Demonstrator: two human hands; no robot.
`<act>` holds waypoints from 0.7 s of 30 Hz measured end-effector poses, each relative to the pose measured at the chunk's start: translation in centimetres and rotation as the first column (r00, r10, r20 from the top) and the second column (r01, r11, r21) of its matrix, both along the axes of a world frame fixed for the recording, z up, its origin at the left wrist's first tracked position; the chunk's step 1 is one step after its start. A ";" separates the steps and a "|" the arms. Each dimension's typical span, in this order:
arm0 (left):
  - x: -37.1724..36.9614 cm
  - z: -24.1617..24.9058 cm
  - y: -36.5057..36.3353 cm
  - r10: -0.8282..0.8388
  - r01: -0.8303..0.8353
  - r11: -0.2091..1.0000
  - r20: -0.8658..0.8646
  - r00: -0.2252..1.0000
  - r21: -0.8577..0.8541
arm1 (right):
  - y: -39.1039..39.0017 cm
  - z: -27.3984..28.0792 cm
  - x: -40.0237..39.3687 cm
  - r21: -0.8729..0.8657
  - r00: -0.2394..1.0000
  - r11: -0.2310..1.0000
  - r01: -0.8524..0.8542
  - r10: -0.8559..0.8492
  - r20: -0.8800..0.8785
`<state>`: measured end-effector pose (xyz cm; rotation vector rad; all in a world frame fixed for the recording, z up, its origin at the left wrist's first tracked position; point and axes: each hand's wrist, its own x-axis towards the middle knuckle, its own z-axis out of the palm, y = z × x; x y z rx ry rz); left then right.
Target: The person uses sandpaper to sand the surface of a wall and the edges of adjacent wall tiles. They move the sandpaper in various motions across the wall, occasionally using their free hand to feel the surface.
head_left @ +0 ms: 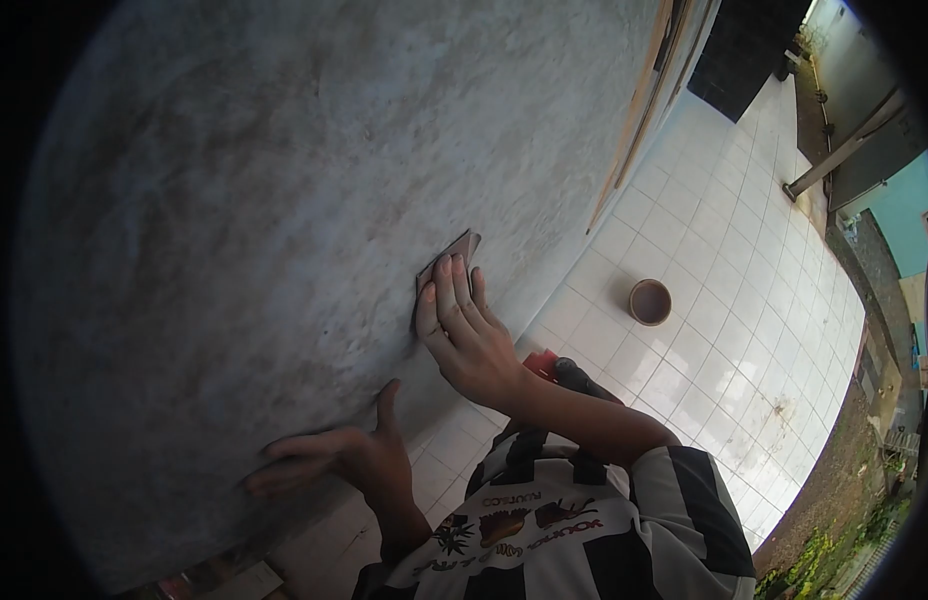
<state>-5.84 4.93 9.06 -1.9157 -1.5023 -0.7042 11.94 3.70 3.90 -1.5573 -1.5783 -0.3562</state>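
My right hand [469, 335] presses a folded piece of sandpaper [468, 245] flat to the wall [284, 200]. Its fingers lie over the sheet, and a brownish-grey edge sticks out past the fingertips. The wall is whitish grey with darker, rough patches. Lower and to the left, my left hand [334, 452] rests against the same wall with the fingers stretched out and the thumb apart. Nothing shows in it.
A round brown bowl or pot [650, 302] stands on the white tiled floor [704, 340] to the right. A wooden frame edge [639, 110] runs along the wall's far end. Beyond the tiles are a slanted post [834, 160] and a strip of ground with plants [824, 560].
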 end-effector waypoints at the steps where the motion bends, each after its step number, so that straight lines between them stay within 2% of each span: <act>1: 0.0 0.1 -0.1 0.011 -0.011 1.000 0.002 1.000 -0.002 | 0.1 1.3 0.8 -0.005 1.000 1.000 -0.005 0.005 -0.004; 3: 0.0 -0.1 -0.2 0.012 -0.012 1.000 -0.002 1.000 -0.011 | 0.1 4.1 2.7 0.105 0.989 0.993 -0.046 0.061 -0.138; 5: -0.1 0.0 -0.3 0.011 -0.011 1.000 0.005 1.000 -0.004 | -0.5 4.9 4.1 0.284 0.948 0.959 -0.006 0.096 -0.304; 6: 0.0 0.1 -0.4 0.003 -0.003 0.999 -0.006 1.000 -0.046 | -1.6 4.7 4.6 0.308 0.910 0.951 0.006 0.123 -0.395; 7: 0.0 0.1 -0.5 -0.005 0.003 0.996 -0.016 1.000 -0.089 | -2.3 4.1 5.3 0.356 0.911 0.934 0.018 0.132 -0.392; 9: 0.0 -0.1 -0.4 -0.006 0.007 0.996 0.007 1.000 -0.090 | -4.5 3.8 5.8 0.339 0.877 0.938 0.066 0.107 -0.468; 11: -0.1 -0.5 -0.5 -0.009 0.011 0.995 0.028 1.000 -0.095 | -6.8 3.4 5.6 0.295 0.793 0.954 0.058 0.136 -0.594; 12: -0.2 -0.6 -0.5 -0.024 0.027 0.995 0.025 0.999 -0.100 | -7.7 3.2 5.4 0.296 0.794 0.954 0.050 0.141 -0.591; 14: -0.2 -0.7 -0.9 -0.036 0.039 0.995 0.029 0.999 -0.097 | -9.0 2.4 5.2 0.264 0.398 0.960 -0.097 0.280 -0.873; 16: 0.2 -0.4 -2.1 -0.186 0.216 0.969 0.214 0.959 -0.124 | -9.4 1.4 5.0 0.214 0.272 0.949 -0.230 0.274 -0.922; 17: 0.2 -0.2 -2.8 -0.189 0.218 0.969 0.216 0.958 -0.116 | -9.5 1.0 4.9 0.210 0.211 0.931 -0.299 0.279 -0.937; 19: 0.3 0.2 -4.5 -0.493 0.550 0.830 0.341 0.800 -0.089 | -9.4 0.9 4.1 0.186 0.225 0.918 -0.350 0.275 -0.935; 20: 1.7 0.8 -5.4 -0.552 0.598 0.801 0.376 0.744 -0.008 | -9.2 1.0 3.7 0.180 0.232 0.902 -0.391 0.286 -0.930; 21: 2.2 0.5 -5.8 -0.551 0.596 0.803 0.375 0.746 -0.005 | -9.1 1.1 3.4 0.170 0.238 0.884 -0.435 0.295 -0.925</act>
